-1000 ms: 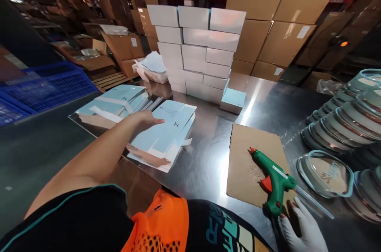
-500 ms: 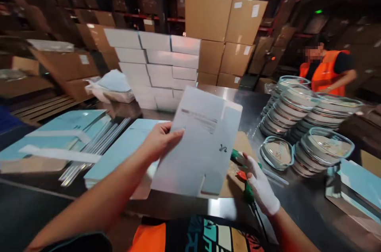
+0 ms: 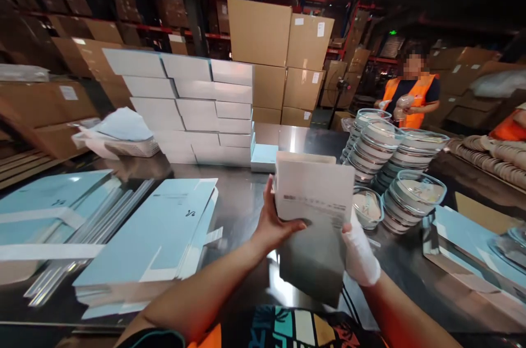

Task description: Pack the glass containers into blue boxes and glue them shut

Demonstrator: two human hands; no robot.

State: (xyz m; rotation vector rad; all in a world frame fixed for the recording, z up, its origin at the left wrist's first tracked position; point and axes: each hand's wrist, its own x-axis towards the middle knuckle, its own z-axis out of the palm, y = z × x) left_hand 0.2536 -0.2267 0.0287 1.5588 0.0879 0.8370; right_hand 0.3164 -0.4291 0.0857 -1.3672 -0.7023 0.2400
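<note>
Upright in front of me is a pale folding carton (image 3: pixel 314 227) with printed lines, its rear panel edge showing above the front. My bare left hand (image 3: pixel 276 222) grips its left side, thumb across the front face. On the right edge my right hand (image 3: pixel 360 255), in a white glove, holds it with some fingers hidden behind. A stack of flat light-blue cartons (image 3: pixel 164 227) lies to the left of my hands. A black cable (image 3: pixel 350 304) runs down beside my right wrist.
White boxes (image 3: pixel 197 109) form a wall at the back, beside a small blue stack (image 3: pixel 264 156). Lidded glass containers (image 3: pixel 415 194) are piled at right. Clear strips (image 3: pixel 115 211) lie at left. A person in an orange vest (image 3: pixel 411 90) stands beyond the table.
The carton has moved right and stands more upright. My right hand has left the green tool with the red trigger and now grips the carton. My view has shifted right.
</note>
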